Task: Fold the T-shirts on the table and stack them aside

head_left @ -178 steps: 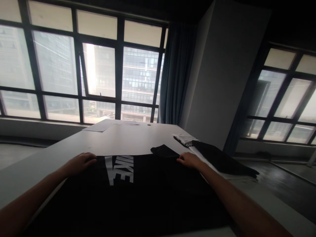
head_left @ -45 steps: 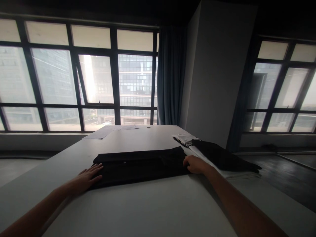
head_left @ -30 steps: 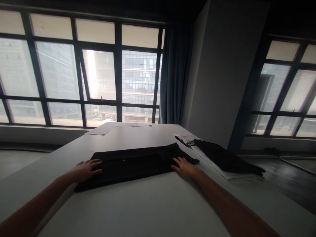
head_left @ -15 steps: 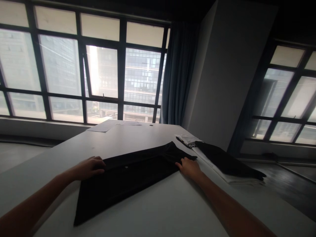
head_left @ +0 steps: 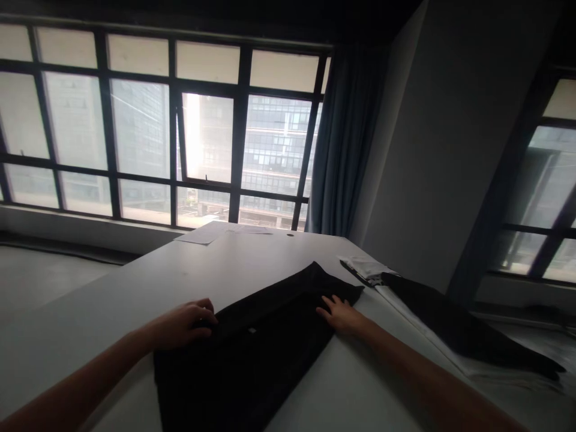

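Note:
A folded black cloth [head_left: 243, 360], apparently a garment, lies across the white table [head_left: 148, 279] in front of me. A small pale tag [head_left: 252, 330] shows on its upper side. My left hand [head_left: 186, 324] is at the cloth's left edge, thumb and fingers bent around the fabric. On the right part of the cloth rests my right hand [head_left: 339, 314], fingers spread and lying flat near the edge. The cloth's far corner points away from me, and its near end runs out of the picture.
To the right lies a stack of white cloth [head_left: 418, 324] with a black garment [head_left: 463, 327] on top. Paper sheets [head_left: 198, 236] lie at the table's far end. Beyond are windows, a blue curtain [head_left: 346, 144] and a grey pillar [head_left: 441, 138].
The black cloth has turned, its near end swinging toward me and out of view. My right hand's fingers have spread over the cloth. The camera view has shifted a little left.

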Demonstrator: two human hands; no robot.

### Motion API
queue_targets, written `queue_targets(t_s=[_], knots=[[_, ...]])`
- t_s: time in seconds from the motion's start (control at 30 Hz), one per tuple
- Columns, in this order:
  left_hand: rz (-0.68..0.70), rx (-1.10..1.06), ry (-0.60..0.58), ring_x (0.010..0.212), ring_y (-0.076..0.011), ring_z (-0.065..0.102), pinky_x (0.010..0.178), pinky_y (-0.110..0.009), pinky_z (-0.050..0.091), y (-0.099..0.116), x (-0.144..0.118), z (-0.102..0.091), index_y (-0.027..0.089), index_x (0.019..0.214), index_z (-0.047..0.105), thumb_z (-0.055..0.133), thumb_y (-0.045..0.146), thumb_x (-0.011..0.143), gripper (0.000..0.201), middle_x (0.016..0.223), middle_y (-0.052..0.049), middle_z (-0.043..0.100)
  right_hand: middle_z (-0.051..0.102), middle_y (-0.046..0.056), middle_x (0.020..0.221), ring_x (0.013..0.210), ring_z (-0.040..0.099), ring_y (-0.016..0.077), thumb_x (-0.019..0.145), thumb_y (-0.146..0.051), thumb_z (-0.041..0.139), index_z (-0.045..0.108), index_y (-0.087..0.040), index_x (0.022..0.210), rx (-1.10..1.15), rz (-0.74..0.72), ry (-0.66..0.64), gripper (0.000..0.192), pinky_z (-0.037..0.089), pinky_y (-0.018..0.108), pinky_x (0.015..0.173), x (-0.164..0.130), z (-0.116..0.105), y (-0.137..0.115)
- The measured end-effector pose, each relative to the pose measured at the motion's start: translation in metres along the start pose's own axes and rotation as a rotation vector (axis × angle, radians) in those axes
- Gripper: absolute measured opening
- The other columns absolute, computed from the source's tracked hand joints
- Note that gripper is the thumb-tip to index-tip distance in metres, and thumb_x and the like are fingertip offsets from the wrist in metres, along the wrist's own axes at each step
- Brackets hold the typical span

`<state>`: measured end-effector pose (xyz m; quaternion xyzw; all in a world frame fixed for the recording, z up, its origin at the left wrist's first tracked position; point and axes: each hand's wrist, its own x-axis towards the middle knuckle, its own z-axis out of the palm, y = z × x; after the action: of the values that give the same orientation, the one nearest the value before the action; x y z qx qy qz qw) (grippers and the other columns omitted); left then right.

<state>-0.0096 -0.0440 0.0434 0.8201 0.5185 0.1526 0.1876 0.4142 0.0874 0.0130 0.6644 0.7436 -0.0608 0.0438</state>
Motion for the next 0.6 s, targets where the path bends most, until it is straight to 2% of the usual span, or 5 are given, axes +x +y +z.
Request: queue_targets(t_s=[0.2,0.33,0.43,0.5,0.6], knots=[[-0.025,-0.007,-0.027,0.090,-0.0218,0.064,0.083,-0.032,0.050,0.007,-0.001,-0.001,0.027,0.109,0.073,0.043,0.051,0.092,0.042,0.107,-0.006,0.066,0.030,0.020,0.156,0.135,0.040,0.0398,0.100,-0.041,0.031,0.033,-0.020,0.152,-0.180,0.026,0.378,0.056,0.028,0.055,0.107,0.034,-0.020,-0.032],[-0.027,0.022,-0.068,0.093,-0.0221,0.064,0.086,-0.031,0.049,0.012,-0.001,0.000,0.027,0.110,0.073,0.046,0.047,0.092,0.038,0.102,-0.005,0.071,0.049,0.021,0.142,0.118,0.057,0.0367,0.098,-0.057,0.027,0.034,-0.021,0.152,-0.038,-0.015,0.175,0.065,0.041,0.049,0.096,0.010,-0.013,-0.070],[-0.039,0.030,-0.067,0.099,-0.0239,0.064,0.089,-0.033,0.047,0.012,-0.001,0.003,0.028,0.110,0.074,0.049,0.049,0.090,0.038,0.105,-0.004,0.073,0.037,0.019,0.152,0.132,0.043,0.0433,0.092,-0.070,0.029,0.031,-0.026,0.153,0.008,-0.071,0.032,0.075,0.038,0.054,0.100,0.000,0.002,-0.089],[-0.032,0.021,-0.050,0.099,-0.0241,0.064,0.088,-0.032,0.047,0.013,0.000,0.006,0.028,0.112,0.073,0.050,0.051,0.089,0.040,0.104,-0.004,0.073,0.028,0.018,0.157,0.140,0.031,0.0444,0.093,-0.069,0.028,0.030,-0.027,0.154,0.013,-0.131,0.045,0.074,0.031,0.056,0.105,0.005,0.007,-0.092],[-0.011,0.029,-0.042,0.089,-0.0223,0.065,0.080,-0.030,0.048,0.016,0.003,0.012,0.028,0.120,0.070,0.052,0.053,0.088,0.045,0.100,-0.004,0.073,0.033,0.016,0.156,0.141,0.031,0.0380,0.098,-0.058,0.027,0.036,-0.024,0.151,-0.026,-0.258,0.147,0.064,0.025,0.050,0.110,0.026,0.000,-0.087]])
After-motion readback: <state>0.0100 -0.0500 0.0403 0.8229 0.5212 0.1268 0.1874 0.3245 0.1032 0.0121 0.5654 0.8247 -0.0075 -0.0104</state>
